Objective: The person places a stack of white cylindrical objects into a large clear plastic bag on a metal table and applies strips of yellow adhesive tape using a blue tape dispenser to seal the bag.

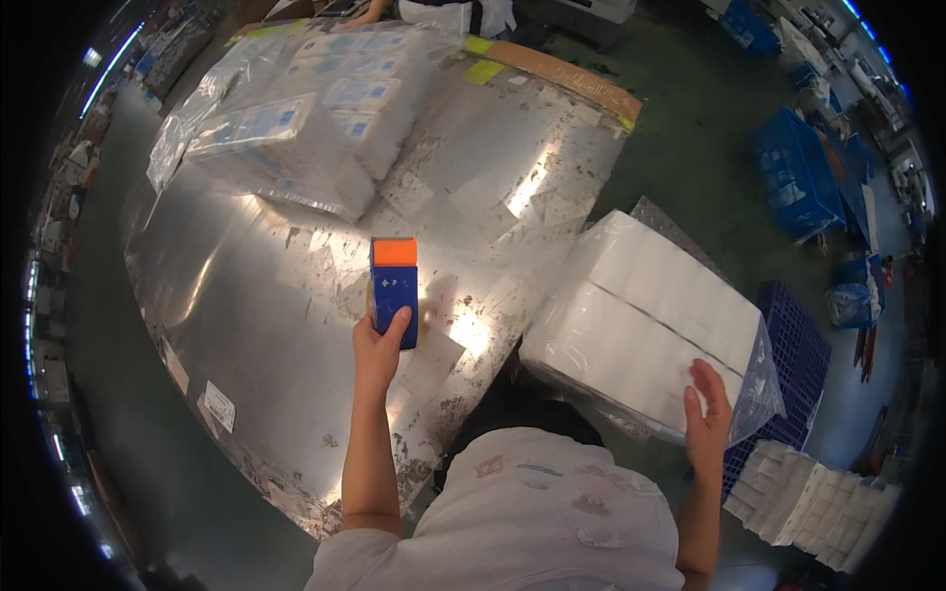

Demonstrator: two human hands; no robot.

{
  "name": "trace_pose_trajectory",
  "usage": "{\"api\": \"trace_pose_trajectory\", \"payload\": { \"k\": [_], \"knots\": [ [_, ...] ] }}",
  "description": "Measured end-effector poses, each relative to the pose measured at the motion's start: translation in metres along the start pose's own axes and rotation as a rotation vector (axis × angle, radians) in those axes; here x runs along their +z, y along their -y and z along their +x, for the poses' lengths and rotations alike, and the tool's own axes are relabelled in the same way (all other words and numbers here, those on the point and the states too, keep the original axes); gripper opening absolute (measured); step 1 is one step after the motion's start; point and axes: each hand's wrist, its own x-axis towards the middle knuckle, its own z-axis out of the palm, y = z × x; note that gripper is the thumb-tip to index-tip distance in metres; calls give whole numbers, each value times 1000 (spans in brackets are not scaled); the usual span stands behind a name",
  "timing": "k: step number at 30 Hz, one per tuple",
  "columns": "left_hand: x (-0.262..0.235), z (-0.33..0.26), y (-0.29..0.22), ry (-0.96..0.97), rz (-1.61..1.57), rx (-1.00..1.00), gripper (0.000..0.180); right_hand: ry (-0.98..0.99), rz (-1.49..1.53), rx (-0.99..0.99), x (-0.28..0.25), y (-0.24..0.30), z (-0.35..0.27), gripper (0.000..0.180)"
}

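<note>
Over the metal table (296, 305), my left hand (377, 340) grips a blue hand-held tape dispenser (396, 294) with an orange end, thumb on its near part. My right hand (708, 414) is open, its fingers loosely bent and a little apart, at the near right corner of a large pack of white packages (631, 325) in clear plastic. Whether the fingertips touch the film I cannot tell. A narrow gap splits the pack's top into two rows. Loose plastic film (764, 384) sticks out at its right end.
Plastic-wrapped packages (286, 148) lie at the table's far left, and a cardboard strip (562, 79) lines its far edge. Another person (453, 12) stands beyond. At right are a blue pallet (793, 360), stacked white packs (813, 502) and a blue crate (798, 177).
</note>
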Motion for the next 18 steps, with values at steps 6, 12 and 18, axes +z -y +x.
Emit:
{"api": "trace_pose_trajectory", "payload": {
  "k": [6,12,18],
  "knots": [
    [103,-88,-103,284,454,965,35,356,826,-23,67,55,-4,69],
    [170,-136,-116,761,370,1388,39,-137,1103,-9,57,34,-38,69],
    [180,-153,-136,1205,198,1418,38,-711,1103,-87,63,8,-96,69]
  ]
}}
